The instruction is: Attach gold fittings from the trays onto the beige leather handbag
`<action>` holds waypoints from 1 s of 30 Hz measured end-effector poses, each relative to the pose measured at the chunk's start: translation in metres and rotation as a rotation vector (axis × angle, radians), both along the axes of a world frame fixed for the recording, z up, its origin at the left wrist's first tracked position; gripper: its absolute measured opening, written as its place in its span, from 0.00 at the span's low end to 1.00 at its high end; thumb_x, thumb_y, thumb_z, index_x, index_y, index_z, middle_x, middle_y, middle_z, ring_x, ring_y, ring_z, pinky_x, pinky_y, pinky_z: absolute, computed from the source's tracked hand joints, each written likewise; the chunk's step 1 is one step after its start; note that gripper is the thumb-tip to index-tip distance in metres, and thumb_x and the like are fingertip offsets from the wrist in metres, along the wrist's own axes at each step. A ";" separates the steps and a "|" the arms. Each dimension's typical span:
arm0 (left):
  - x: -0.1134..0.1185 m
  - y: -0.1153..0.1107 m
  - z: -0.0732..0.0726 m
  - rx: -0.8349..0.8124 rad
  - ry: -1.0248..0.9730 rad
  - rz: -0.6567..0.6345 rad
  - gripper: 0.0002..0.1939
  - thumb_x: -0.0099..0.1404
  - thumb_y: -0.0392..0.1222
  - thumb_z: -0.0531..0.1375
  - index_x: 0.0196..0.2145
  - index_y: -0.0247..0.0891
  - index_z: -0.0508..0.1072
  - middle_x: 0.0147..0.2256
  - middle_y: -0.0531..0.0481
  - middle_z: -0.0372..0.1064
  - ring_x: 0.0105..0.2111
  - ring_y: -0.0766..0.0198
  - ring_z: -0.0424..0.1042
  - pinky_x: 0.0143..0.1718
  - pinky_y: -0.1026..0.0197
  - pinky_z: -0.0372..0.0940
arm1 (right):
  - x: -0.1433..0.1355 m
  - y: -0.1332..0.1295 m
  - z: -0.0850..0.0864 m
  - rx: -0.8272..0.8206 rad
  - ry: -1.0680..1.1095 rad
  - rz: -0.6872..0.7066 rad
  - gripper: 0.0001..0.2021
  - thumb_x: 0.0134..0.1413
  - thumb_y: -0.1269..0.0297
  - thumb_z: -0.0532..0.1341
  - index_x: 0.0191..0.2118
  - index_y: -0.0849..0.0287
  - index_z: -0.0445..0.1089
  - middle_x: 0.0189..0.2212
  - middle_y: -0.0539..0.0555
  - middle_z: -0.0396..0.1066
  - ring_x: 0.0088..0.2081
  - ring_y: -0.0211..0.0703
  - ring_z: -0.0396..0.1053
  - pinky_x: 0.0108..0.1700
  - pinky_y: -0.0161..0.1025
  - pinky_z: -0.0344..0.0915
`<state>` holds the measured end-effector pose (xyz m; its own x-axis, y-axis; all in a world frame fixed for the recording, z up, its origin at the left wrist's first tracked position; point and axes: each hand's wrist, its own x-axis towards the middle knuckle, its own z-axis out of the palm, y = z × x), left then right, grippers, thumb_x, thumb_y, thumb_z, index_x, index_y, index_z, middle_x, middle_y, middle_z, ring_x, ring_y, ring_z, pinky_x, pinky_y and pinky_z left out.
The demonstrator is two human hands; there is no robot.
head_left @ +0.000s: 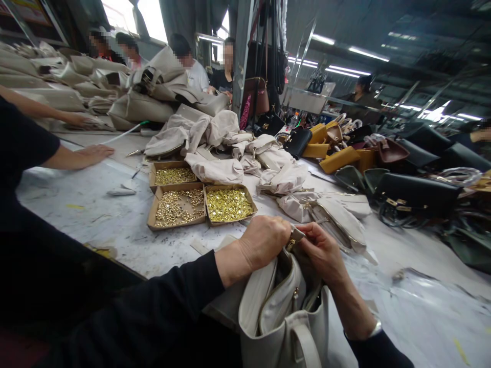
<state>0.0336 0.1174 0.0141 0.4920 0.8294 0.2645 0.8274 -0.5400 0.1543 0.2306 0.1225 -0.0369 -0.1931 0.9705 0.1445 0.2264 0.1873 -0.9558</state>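
A cream handbag (264,322) stands open at the near edge of the table, its zipped inner compartment showing and one handle hanging at the front. My left hand (264,240) is closed in a fist at the bag's far top edge, gripping a small beige tab (297,234) with gold-coloured metal by it. Facing it, my right hand (320,250) pinches the other side of the same tab. Fingers hide most of the tab's ends. A gold zip pull (295,294) hangs inside the bag.
Beyond my hands, cardboard trays hold gold-coloured rivets (178,207) and yellowish metal pieces (230,204). Cream pouches (215,168) are heaped behind them. Dark and mustard bags (418,191) pile up at right. At left, a co-worker's hand (95,153) rests on the table.
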 end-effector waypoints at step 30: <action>-0.005 0.031 -0.058 -0.906 -1.145 0.037 0.13 0.53 0.48 0.61 0.20 0.36 0.66 0.19 0.58 0.54 0.21 0.71 0.51 0.22 0.64 0.44 | -0.005 0.018 -0.026 -0.216 0.302 0.002 0.22 0.39 0.47 0.78 0.30 0.56 0.71 0.28 0.49 0.76 0.28 0.39 0.69 0.32 0.35 0.66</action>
